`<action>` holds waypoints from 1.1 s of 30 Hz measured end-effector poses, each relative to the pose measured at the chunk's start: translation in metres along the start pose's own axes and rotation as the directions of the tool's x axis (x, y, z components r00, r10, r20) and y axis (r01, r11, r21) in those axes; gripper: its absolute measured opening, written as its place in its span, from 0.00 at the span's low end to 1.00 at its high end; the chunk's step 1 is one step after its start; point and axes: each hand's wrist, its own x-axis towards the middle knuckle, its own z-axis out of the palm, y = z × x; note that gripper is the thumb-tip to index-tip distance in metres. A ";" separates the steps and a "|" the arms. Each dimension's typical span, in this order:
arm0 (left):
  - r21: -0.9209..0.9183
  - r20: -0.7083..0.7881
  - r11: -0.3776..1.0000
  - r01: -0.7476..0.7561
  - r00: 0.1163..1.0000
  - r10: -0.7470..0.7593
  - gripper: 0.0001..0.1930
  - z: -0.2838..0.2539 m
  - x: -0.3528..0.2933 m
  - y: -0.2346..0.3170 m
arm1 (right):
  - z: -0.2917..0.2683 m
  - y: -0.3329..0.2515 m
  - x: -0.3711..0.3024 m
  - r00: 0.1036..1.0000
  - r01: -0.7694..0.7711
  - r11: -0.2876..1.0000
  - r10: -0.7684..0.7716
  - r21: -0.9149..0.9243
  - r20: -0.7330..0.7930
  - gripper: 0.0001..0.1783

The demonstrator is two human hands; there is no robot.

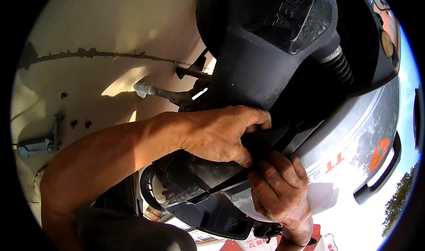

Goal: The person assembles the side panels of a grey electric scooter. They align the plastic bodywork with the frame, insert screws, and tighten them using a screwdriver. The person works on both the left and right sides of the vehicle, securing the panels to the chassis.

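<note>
Before me is a motor scooter with black plastic covers [252, 69] and a silver side panel [354, 131] with red marks. Across from the left comes my left arm; my left hand [223, 133] bends around a dark plastic trim piece below the black cover, thumb and fingers on either side of it. Close beside it, my right hand [281, 187] is closed at the lower edge of the silver panel, its fingers curled inward. What the right fingertips hold, if anything, is hidden. Deep shadow covers the gap between cover and panel.
A grey tool with a handle [37, 148] lies on the pale floor at left, near several small dark bolts [73, 124]. A metal stand bar [152, 90] juts from the scooter. A ribbed black hose [341, 67] and a black grab rail [385, 173] are at right.
</note>
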 end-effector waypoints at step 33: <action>-0.133 -0.072 0.988 -0.077 0.995 0.068 0.23 0.004 0.003 -0.023 | -0.004 -0.006 -0.002 0.988 -0.046 0.987 0.023 0.152 0.152 0.13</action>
